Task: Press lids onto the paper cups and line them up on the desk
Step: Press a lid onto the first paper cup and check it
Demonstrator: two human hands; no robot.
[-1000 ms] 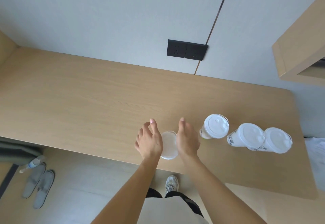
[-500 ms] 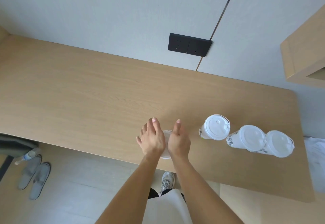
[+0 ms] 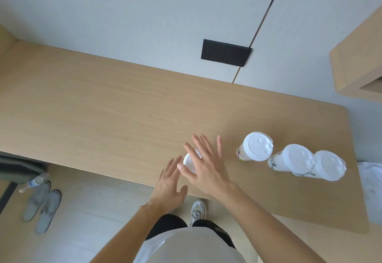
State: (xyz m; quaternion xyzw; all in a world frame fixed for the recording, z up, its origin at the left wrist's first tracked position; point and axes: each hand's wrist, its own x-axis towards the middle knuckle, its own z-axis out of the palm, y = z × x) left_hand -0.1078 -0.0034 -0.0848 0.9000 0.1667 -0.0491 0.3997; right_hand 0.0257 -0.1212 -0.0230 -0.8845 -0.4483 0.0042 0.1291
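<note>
A white-lidded paper cup (image 3: pixel 189 162) stands near the desk's front edge, mostly hidden under my right hand (image 3: pixel 204 163), which lies flat over its lid with straight, spread fingers. My left hand (image 3: pixel 170 182) hovers just left of the cup with fingers straight, and whether it touches the cup cannot be told. Three more lidded cups stand in a row to the right: the nearest cup (image 3: pixel 256 146), the middle cup (image 3: pixel 294 157), and the far-right cup (image 3: pixel 328 165).
The light wooden desk (image 3: pixel 103 107) runs along a grey wall with a black socket panel (image 3: pixel 226 53). A wooden cabinet (image 3: pixel 357 60) hangs at upper right. Slippers (image 3: pixel 42 209) and a water bottle (image 3: pixel 34 182) lie on the floor at left. White cloth (image 3: pixel 372 188) sits beyond the desk's right end.
Both hands flanked the cup from its sides before. Now the right hand has spread flat over the lid and the left hand has drawn back toward me, fingers open.
</note>
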